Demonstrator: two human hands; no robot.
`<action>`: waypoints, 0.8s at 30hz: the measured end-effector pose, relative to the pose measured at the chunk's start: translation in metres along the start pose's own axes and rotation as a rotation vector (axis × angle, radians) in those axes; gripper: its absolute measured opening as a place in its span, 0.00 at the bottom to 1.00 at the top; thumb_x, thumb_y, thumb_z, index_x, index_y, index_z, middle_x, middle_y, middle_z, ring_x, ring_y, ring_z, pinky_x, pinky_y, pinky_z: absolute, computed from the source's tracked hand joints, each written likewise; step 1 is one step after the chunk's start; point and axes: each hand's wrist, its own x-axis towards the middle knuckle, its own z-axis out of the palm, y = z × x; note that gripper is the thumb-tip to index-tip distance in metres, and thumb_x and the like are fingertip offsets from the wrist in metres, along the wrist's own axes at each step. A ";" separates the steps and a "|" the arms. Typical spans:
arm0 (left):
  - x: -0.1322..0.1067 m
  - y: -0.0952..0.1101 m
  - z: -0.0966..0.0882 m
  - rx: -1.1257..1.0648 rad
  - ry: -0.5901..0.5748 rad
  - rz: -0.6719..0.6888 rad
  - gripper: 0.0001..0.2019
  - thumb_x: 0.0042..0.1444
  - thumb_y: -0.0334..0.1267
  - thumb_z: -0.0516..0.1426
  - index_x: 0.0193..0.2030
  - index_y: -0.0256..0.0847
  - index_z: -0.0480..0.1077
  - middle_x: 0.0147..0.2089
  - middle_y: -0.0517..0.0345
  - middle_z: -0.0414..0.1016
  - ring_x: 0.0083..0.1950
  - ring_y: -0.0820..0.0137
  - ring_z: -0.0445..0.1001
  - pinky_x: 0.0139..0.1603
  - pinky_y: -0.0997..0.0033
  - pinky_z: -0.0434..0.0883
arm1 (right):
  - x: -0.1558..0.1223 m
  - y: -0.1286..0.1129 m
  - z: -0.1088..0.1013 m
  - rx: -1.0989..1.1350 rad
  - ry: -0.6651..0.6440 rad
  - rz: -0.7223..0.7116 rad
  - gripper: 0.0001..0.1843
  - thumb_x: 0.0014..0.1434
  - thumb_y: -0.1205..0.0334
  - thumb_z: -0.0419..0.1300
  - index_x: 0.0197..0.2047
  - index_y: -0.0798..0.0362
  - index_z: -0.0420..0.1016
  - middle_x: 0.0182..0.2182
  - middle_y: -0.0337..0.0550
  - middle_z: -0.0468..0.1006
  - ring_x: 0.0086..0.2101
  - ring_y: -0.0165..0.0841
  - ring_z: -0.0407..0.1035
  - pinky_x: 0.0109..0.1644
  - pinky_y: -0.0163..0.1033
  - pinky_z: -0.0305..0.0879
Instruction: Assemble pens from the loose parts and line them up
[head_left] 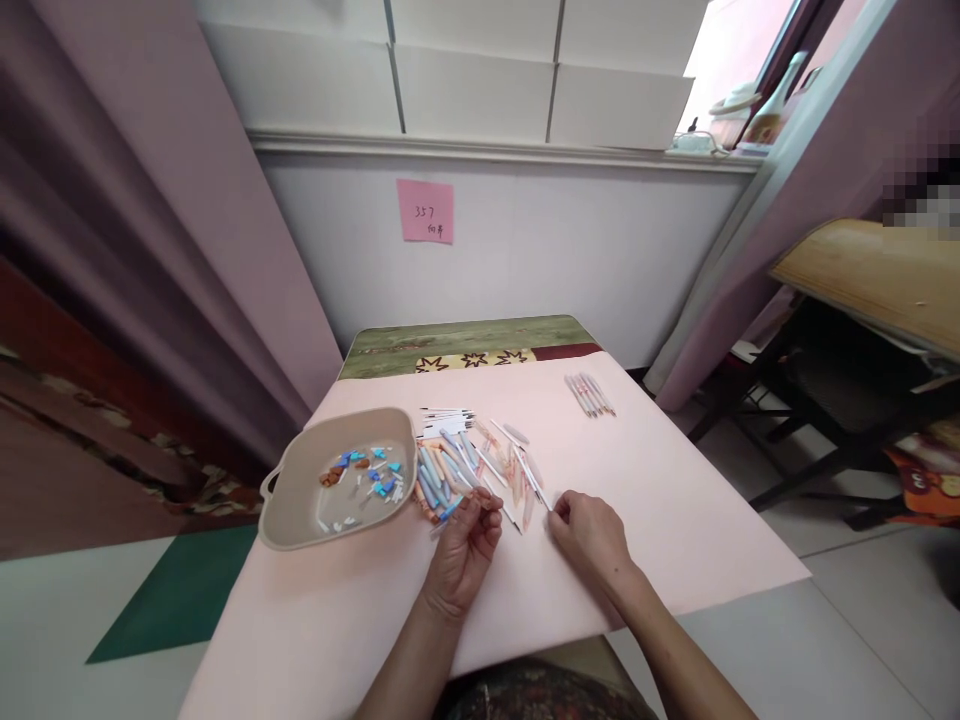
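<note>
My left hand (466,540) is closed in a pinch at the near edge of a pile of pen barrels; what sits between its fingertips is too small to make out. To its right, my right hand (592,530) pinches the near end of a thin white pen refill (545,500). Blue and orange pen barrels (435,475) lie heaped beside the bin, and pinkish clear barrels (519,478) are mixed with loose refills closer to my right hand. Behind the heap, a bundle of white refills (448,420) with dark tips lies flat.
A beige plastic bin (292,505) on the left holds small blue, brown and white parts. Several pens (590,395) lie side by side at the back right of the pink-covered table (675,540). A wall with a pink note (425,211) stands behind.
</note>
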 end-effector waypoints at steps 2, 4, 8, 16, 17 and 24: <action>-0.002 0.001 0.000 0.002 0.010 0.003 0.07 0.53 0.30 0.62 0.40 0.33 0.75 0.37 0.51 0.80 0.30 0.76 0.77 0.31 0.81 0.76 | 0.000 0.001 -0.002 0.016 0.014 0.002 0.06 0.52 0.64 0.56 0.26 0.50 0.72 0.23 0.40 0.77 0.25 0.33 0.68 0.27 0.34 0.49; -0.002 0.001 0.000 -0.004 0.014 0.010 0.07 0.54 0.30 0.62 0.41 0.34 0.75 0.38 0.50 0.80 0.31 0.76 0.78 0.31 0.81 0.77 | -0.004 0.001 -0.006 0.094 0.064 -0.027 0.05 0.54 0.63 0.55 0.28 0.50 0.70 0.21 0.38 0.75 0.23 0.32 0.66 0.26 0.34 0.51; -0.001 0.001 -0.003 -0.027 0.004 0.038 0.07 0.54 0.30 0.62 0.41 0.33 0.75 0.39 0.50 0.80 0.33 0.75 0.79 0.35 0.79 0.77 | -0.018 -0.007 -0.018 0.373 0.187 -0.226 0.06 0.57 0.59 0.55 0.31 0.50 0.67 0.20 0.34 0.69 0.21 0.28 0.62 0.25 0.31 0.55; 0.002 0.000 -0.005 -0.082 0.000 0.046 0.07 0.54 0.31 0.62 0.40 0.34 0.75 0.36 0.55 0.79 0.31 0.76 0.77 0.34 0.79 0.77 | -0.034 -0.025 -0.028 0.418 0.120 -0.453 0.04 0.56 0.63 0.56 0.31 0.51 0.71 0.20 0.34 0.69 0.22 0.26 0.63 0.22 0.27 0.55; 0.002 0.000 -0.004 -0.078 0.001 0.046 0.07 0.53 0.31 0.63 0.40 0.34 0.75 0.36 0.55 0.79 0.31 0.77 0.77 0.34 0.79 0.77 | -0.034 -0.025 -0.027 0.407 0.122 -0.453 0.04 0.56 0.64 0.56 0.31 0.51 0.71 0.20 0.34 0.69 0.22 0.26 0.63 0.22 0.27 0.56; 0.001 -0.001 -0.002 -0.009 0.005 0.078 0.08 0.53 0.31 0.63 0.40 0.33 0.74 0.39 0.52 0.79 0.31 0.77 0.77 0.34 0.79 0.76 | -0.034 -0.025 -0.026 0.346 0.174 -0.472 0.05 0.55 0.65 0.55 0.30 0.51 0.71 0.21 0.34 0.71 0.22 0.26 0.65 0.24 0.28 0.58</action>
